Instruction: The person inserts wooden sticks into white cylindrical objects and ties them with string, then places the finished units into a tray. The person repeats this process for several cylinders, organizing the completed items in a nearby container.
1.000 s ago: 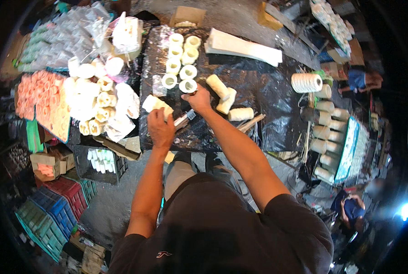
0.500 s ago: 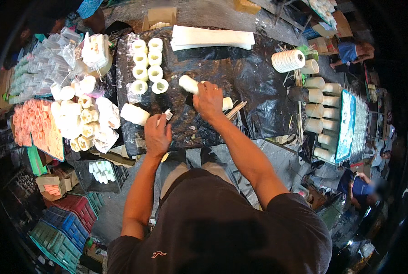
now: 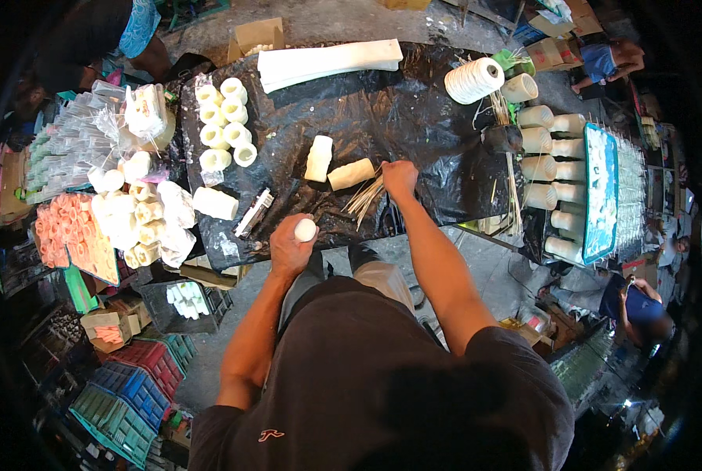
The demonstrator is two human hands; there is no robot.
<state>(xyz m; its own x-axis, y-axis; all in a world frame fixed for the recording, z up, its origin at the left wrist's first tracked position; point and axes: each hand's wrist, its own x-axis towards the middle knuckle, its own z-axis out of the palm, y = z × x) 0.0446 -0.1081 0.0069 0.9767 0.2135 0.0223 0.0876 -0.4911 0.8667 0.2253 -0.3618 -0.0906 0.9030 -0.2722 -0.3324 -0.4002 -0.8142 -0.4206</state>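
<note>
My left hand (image 3: pixel 290 247) is wrapped round a pale candle (image 3: pixel 305 230), whose round white end points up at the near table edge. My right hand (image 3: pixel 400 180) is closed in a pinch at the far ends of a bundle of thin sticks (image 3: pixel 365 198); its fingertips are partly hidden. Left of the sticks lie a cream cylinder (image 3: pixel 352 174) on its side and another cylinder (image 3: pixel 318 158) behind it. A small dark-and-white box (image 3: pixel 255 213) lies left of my left hand, beside a thick pale cylinder (image 3: pixel 215 203).
Two rows of hollow pale cups (image 3: pixel 234 112) stand on the black plastic sheet (image 3: pixel 414 102). Long white sheets (image 3: pixel 327 64) lie at the back, with a string spool (image 3: pixel 474 81) at right. Piled pale pieces (image 3: pixel 135 216) flank the table. People are nearby.
My right hand has let go of a cylinder and moved to the sticks. My left hand has come nearer, now holding a candle. The view has shifted slightly.
</note>
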